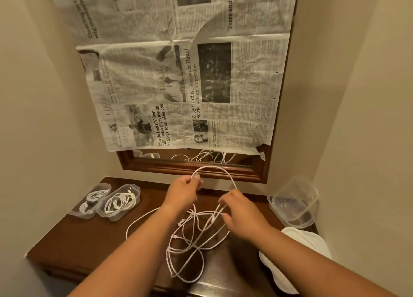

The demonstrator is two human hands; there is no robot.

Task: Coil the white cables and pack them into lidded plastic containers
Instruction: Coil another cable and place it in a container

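Observation:
A loose white cable (pixel 190 247) lies tangled in wide loops on the dark wooden table (pixel 89 240). My left hand (pixel 182 190) pinches one end of it, lifted above the table. From there the cable arcs up and over to my right hand (pixel 240 209), whose fingers hold several strands. At the back left stand two open clear containers, one (pixel 90 201) and another (pixel 120 202), each with a coiled white cable inside. A stack of empty clear containers (pixel 295 202) stands at the back right.
White lids (pixel 297 258) lie stacked at the table's right edge. A wood-framed mirror (pixel 194 164), mostly covered with newspaper, hangs on the wall right behind the table. Beige walls close in on both sides.

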